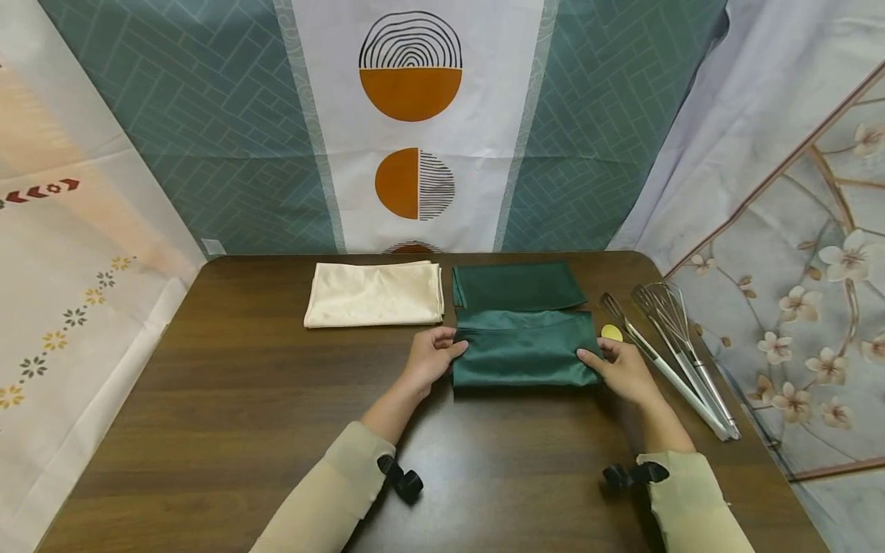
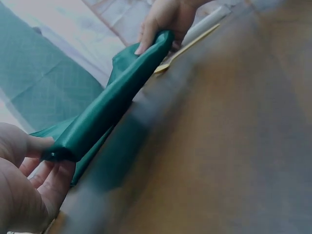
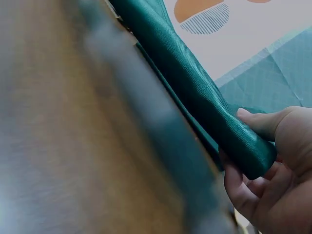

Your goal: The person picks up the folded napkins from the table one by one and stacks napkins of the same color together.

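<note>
Both hands hold a shiny green cloth (image 1: 527,353) by its left and right ends, and its near edge is raised in a rounded fold. The left hand (image 1: 430,359) pinches the left end, thumb on top and fingers beneath, as the left wrist view shows at the cloth's end (image 2: 92,127). At the opposite end the right hand (image 1: 624,370) pinches the fold the same way; in the right wrist view the thumb (image 3: 258,122) lies over the fabric. Directly behind, flat folded green fabric (image 1: 518,286) adjoins the held piece.
A folded cream cloth (image 1: 376,296) lies left of the green fabric on the brown wooden table (image 1: 276,430). Beside the right hand are a gold spoon (image 1: 611,332), a whisk (image 1: 694,361) and other long metal utensils (image 1: 667,372). Patterned curtains (image 1: 588,115) hang around the table.
</note>
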A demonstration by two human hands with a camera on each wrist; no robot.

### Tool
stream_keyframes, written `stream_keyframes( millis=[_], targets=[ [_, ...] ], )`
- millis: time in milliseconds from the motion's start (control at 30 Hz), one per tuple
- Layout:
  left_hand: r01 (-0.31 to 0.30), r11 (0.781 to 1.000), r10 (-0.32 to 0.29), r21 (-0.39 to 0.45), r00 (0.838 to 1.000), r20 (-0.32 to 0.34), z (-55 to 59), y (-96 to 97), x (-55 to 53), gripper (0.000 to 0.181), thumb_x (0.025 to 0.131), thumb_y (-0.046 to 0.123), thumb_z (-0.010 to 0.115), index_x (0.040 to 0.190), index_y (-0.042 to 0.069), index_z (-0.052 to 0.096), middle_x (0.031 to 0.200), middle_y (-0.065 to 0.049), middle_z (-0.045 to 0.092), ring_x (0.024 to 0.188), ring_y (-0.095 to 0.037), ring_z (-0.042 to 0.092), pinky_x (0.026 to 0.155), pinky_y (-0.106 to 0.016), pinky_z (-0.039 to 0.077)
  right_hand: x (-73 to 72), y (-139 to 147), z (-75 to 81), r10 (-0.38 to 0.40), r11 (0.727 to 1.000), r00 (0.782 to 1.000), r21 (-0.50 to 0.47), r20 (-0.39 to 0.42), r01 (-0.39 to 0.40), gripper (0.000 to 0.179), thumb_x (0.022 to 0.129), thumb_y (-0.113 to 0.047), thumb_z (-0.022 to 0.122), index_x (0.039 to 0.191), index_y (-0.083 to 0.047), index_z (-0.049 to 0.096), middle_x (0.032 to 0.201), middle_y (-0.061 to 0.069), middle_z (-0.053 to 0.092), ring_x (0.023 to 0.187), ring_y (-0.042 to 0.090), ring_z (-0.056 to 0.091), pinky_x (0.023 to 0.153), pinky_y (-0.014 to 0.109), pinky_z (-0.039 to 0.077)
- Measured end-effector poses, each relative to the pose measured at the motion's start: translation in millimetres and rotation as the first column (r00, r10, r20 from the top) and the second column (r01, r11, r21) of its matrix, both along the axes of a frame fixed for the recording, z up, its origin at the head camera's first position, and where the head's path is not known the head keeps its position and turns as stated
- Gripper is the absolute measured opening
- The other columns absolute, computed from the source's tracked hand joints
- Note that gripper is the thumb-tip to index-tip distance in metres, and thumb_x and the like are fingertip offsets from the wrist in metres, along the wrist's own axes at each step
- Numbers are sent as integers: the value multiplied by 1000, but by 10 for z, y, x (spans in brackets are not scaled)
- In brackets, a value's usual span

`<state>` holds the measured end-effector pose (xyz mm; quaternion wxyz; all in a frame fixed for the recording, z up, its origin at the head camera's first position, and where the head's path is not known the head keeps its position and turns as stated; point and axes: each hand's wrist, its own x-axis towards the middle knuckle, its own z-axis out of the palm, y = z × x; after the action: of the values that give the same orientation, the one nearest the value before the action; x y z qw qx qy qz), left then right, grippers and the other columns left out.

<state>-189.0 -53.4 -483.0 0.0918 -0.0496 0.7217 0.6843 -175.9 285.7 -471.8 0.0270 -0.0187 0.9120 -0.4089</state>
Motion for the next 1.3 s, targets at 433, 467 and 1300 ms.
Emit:
stream_keyframes(
  millis=[433,467,1300],
  targets=[
    [-45,996,46,-77,999,20,36,12,-393,37,97,14,70,129,-2,65,125,-17,62,120,-30,54,101,-43,47,-479,-71,-5,4,999,1000,-45,-6,-4,45,101,-35,64,122,5,66,116,21,68,103,29,61,87,38,49],
    [-43,996,44,-76,999,19,32,14,-413,37,97,15,70,130,-2,65,126,-16,62,120,-30,54,102,-43,47,-510,-70,-1,-2,999,1000,-44,0,2,46,101,-36,64,122,6,65,118,22,66,107,32,60,90,42,48],
    [-30,993,30,-113,1000,-5,123,198,-975,39,100,14,65,137,-1,60,133,-18,58,128,-31,51,104,-41,47,-1134,-45,294,-40,997,993,-55,110,46,63,104,-33,58,148,9,42,153,30,37,142,46,33,113,59,32]
  ],
)
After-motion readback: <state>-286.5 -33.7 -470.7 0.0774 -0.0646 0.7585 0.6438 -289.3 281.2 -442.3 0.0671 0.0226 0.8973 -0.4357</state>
